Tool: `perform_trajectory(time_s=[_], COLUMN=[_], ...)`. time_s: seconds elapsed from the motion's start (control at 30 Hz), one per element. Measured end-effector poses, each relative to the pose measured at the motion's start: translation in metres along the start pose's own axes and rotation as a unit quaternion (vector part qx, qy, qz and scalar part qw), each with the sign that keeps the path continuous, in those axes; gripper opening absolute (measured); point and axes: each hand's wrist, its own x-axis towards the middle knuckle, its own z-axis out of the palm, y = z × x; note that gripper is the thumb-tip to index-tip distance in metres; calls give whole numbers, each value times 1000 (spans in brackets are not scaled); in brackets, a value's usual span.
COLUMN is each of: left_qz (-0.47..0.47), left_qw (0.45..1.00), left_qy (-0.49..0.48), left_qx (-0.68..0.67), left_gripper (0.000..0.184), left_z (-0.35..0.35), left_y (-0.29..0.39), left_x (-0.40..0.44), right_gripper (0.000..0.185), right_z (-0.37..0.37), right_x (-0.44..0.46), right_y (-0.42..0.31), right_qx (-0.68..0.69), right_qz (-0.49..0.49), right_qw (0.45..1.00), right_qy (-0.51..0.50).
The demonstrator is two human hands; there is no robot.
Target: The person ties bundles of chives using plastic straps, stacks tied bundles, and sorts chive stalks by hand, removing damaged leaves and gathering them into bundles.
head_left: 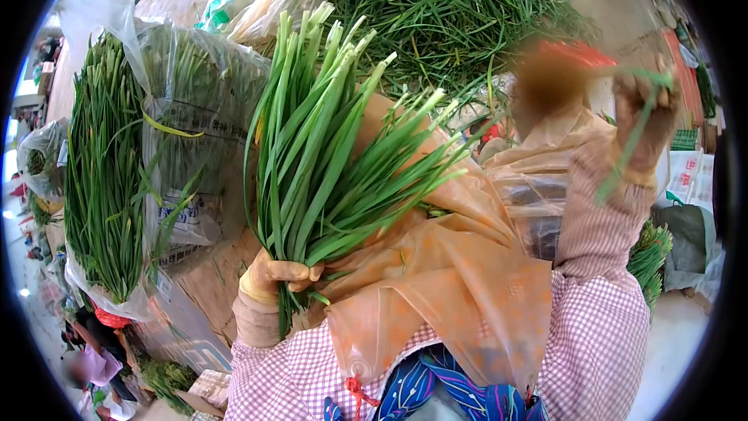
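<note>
My left hand (276, 277), in a tan glove, is wrapped around the lower part of a thick bunch of garlic chives (312, 164). Their long flat green leaves fan upward, with pale cut ends at the top. Out to the right, my raised right hand (648, 113), also gloved, is closed and blurred by motion. A loose chive leaf (623, 152) hangs from its fingers. An orange-stained plastic apron (444, 281) covers my lap, behind and below the bunch.
A large heap of loose chives (452, 12) lies ahead. To the left, bundled chives (107, 179) stand beside a plastic-wrapped stack (199, 125). Cardboard (206, 288) is underneath. A blurred brown shape (549, 82) is near my right arm. A person (101, 362) is at lower left.
</note>
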Motion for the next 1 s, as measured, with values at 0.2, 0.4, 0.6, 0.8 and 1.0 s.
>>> perform_trajectory(time_s=[0.2, 0.4, 0.6, 0.8, 1.0], left_qz=[4, -4, -16, -52, -60], left_qw=[1000, 1000, 997, 976, 971], left_qy=[17, -27, 6, -29, -26], left_qx=[-7, 3, 74, 210, 230], left_gripper=[59, 58, 49, 51, 51], left_z=[13, -5, -13, 1, 8], left_y=[3, -9, -8, 17, 27], left_x=[0, 7, 6, -3, 0], right_gripper=[17, 19, 30, 12, 24], right_z=[4, 138, 184, 142, 102], right_x=[23, -22, -44, -37, 44], right_y=[42, -113, -147, -128, -110], right_qx=[-257, -118, -176, 370, 350], right_qz=[-188, -467, -467, -93, -25], right_qw=[933, 876, 857, 903, 936], right_qy=[168, 38, -133, -199, 7])
